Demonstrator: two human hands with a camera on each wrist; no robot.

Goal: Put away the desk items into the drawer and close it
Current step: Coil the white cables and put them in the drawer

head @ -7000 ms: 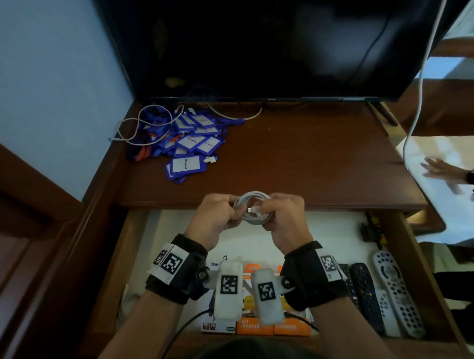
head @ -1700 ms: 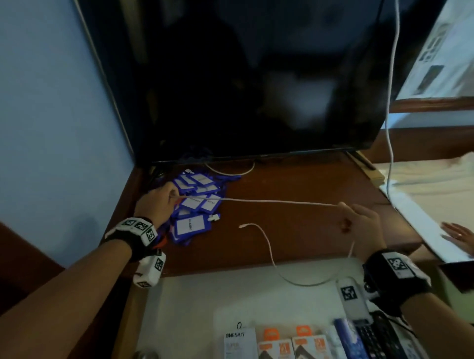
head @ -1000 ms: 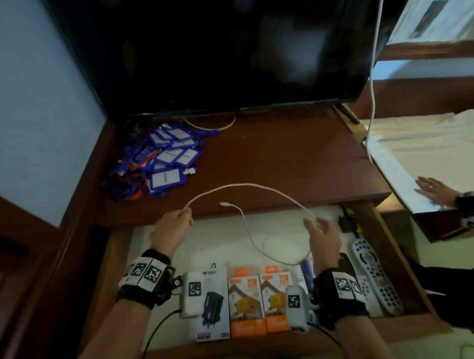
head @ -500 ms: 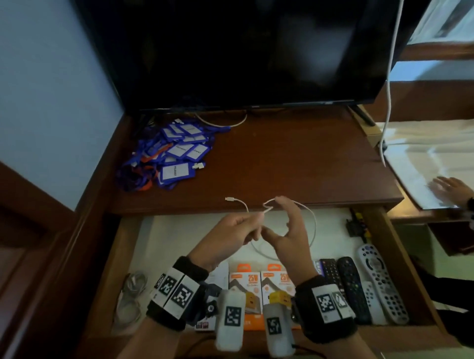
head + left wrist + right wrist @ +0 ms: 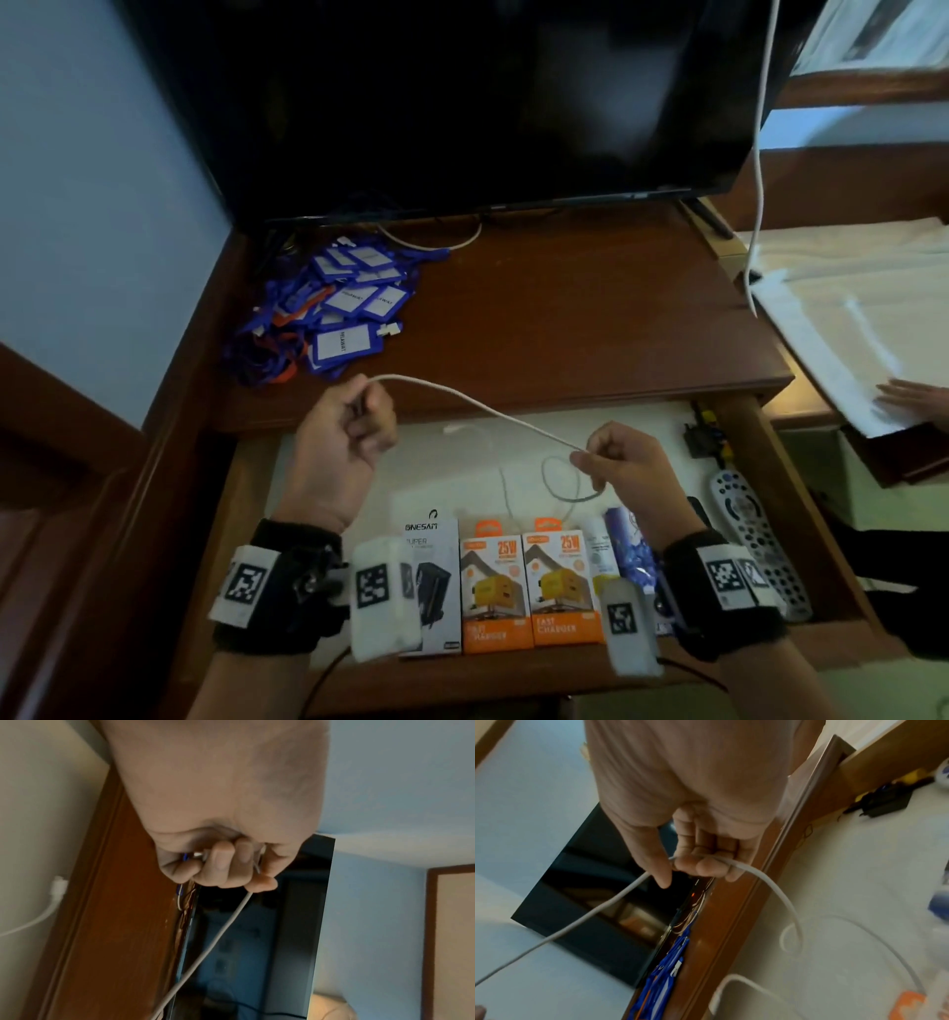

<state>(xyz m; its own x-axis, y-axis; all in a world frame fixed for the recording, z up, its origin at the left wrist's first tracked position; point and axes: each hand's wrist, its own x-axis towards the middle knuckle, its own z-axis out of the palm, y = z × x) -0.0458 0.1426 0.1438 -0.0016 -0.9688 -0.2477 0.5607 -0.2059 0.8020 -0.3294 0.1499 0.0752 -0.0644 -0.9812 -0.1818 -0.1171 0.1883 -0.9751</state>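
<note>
Drawer [image 5: 359, 493] back bare; charger boxes [image 5: 529, 586], remotes [image 5: 755, 539] crowd front.

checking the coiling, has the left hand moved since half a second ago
Yes: the left hand has gone left, away from the right hand, towards the drawer side wall.

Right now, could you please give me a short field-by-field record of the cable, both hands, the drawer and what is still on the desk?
cable: white, stretched between both hands; slack loops into the drawer
left hand: fist closed round one end of the cable
right hand: pinches the cable partway along
drawer: open; holds charger boxes and remotes
desk: pile of blue badges at the back left, not yet put away
</note>
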